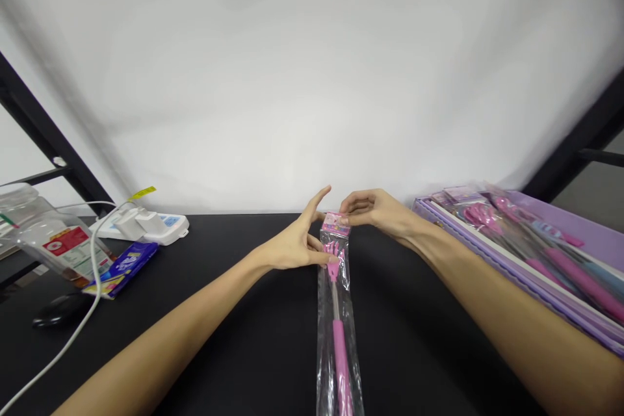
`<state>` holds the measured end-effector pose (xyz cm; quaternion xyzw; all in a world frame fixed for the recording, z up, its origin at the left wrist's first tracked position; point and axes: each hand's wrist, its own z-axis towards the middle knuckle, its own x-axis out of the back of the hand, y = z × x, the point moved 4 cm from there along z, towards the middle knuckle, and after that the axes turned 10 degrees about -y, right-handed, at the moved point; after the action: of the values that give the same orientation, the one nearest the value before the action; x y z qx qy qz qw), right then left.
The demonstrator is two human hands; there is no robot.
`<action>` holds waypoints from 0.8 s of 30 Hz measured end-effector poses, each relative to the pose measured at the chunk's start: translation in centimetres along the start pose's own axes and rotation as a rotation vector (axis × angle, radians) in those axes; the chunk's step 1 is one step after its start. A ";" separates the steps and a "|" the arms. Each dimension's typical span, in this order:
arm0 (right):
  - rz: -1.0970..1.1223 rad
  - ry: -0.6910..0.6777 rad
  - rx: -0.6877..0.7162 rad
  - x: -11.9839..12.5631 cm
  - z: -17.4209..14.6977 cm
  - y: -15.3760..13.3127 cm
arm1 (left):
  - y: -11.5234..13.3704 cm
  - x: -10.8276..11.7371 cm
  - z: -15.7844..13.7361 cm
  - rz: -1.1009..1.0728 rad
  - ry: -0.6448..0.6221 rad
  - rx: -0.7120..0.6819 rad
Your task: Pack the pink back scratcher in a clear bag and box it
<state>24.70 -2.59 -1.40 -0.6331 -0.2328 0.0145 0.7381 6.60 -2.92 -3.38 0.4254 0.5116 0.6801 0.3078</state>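
A pink back scratcher in a clear plastic bag (336, 312) lies lengthwise on the black table (234, 338), claw end away from me. A pink printed card header (335, 223) tops the bag. My right hand (377, 211) pinches that header from the right. My left hand (297, 240) touches the bag just below the header from the left, thumb and lower fingers on the plastic, the forefinger raised.
A purple box (550, 266) with several more bagged pink scratchers sits at the right. On the left are a white power strip (146, 224) with a cable, a blue packet (124, 266), a clear plastic jar (43, 244) and a black mouse (58, 312). A white wall rises behind the table.
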 end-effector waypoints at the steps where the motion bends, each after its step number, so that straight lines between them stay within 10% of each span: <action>1: 0.010 -0.007 0.004 0.0 -0.1 -0.1 | 0.0 0.0 0.0 0.003 0.002 0.001; 24: -0.368 0.056 0.158 -0.1 -0.5 -1.0 | -0.9 0.7 0.2 -0.090 0.126 0.068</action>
<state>24.53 -3.28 -0.53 -0.5202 -0.3221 -0.1202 0.7818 6.46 -1.96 -4.07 0.3686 0.5714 0.6731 0.2907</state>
